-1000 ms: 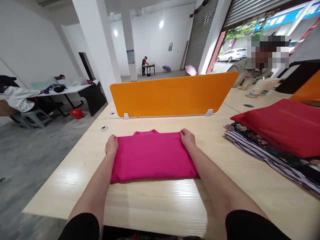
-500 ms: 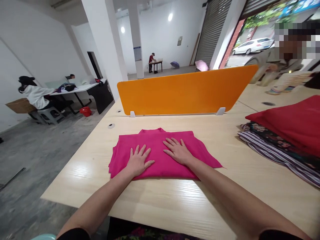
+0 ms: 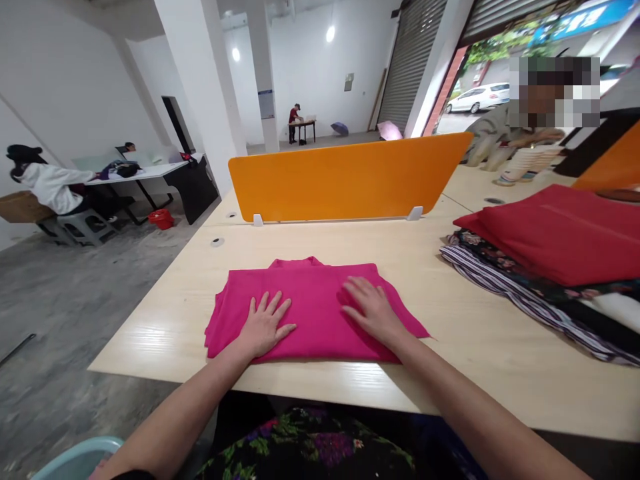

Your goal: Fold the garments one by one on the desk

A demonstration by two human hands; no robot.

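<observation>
Big and bright, the room has white walls, a grey floor and a roll-up door that opens onto a street. A long wooden table (image 3: 320, 390) fills the front of the view. An orange divider (image 3: 350, 177) stands upright across it, so each side of the table has its own work spot.

A folded pink cloth (image 3: 310, 297) lies flat on the table, just in front of the person and near the table's close edge. Both hands rest on top of it. The left hand (image 3: 264, 325) lies palm down on the left part of the cloth, with its fingers spread wide. The right hand (image 3: 371, 310) lies palm down on the right part, with its fingers stretched out and a little apart. Neither hand grips anything. Flat hands like these press the cloth down, which looks like a way to keep the folds smooth and in place.

To the right, well apart from the pink cloth, sits a pile of folded cloths (image 3: 545, 267) with a red one (image 3: 560, 230) on top. They are stacked, so they take up less room.

Behind the pile another person (image 3: 505, 137) stands by a stack of bowls (image 3: 525, 163). Far off on the left, a person in white (image 3: 47, 187) sits at a white desk (image 3: 135, 175).
</observation>
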